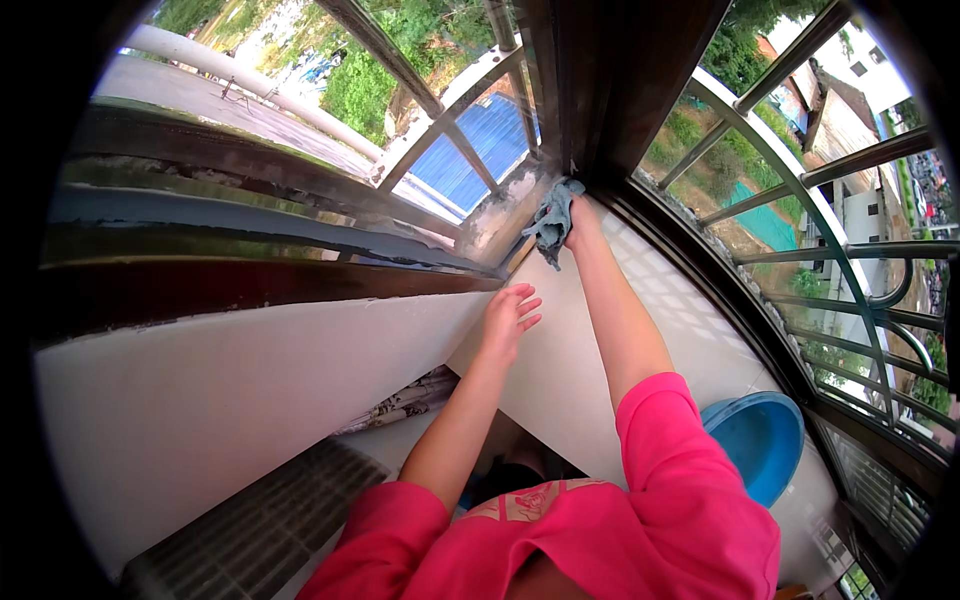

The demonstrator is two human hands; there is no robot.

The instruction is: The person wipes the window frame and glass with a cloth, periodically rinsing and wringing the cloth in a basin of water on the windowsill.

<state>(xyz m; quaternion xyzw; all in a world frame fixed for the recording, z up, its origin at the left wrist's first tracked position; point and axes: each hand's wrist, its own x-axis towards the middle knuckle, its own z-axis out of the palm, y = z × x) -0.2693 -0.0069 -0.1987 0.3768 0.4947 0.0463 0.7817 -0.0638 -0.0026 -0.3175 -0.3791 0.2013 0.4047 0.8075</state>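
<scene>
A crumpled grey-blue cloth (553,217) is bunched in my right hand (583,221). That arm is stretched out to the corner where the window frames meet, and the cloth lies against the lower part of the dark frame post (600,112). My left hand (512,319) holds nothing. Its fingers are spread, beside the end of the dark brown sill edge (390,279) and above the pale tiled ledge (555,360). Whether it touches the wall there I cannot tell.
A blue plastic basin (761,442) stands on the ledge to my right. Metal security bars (795,172) curve outside the windows. Below left are a white wall (225,375), patterned fabric (409,397) and a dark slatted or tiled surface (262,517).
</scene>
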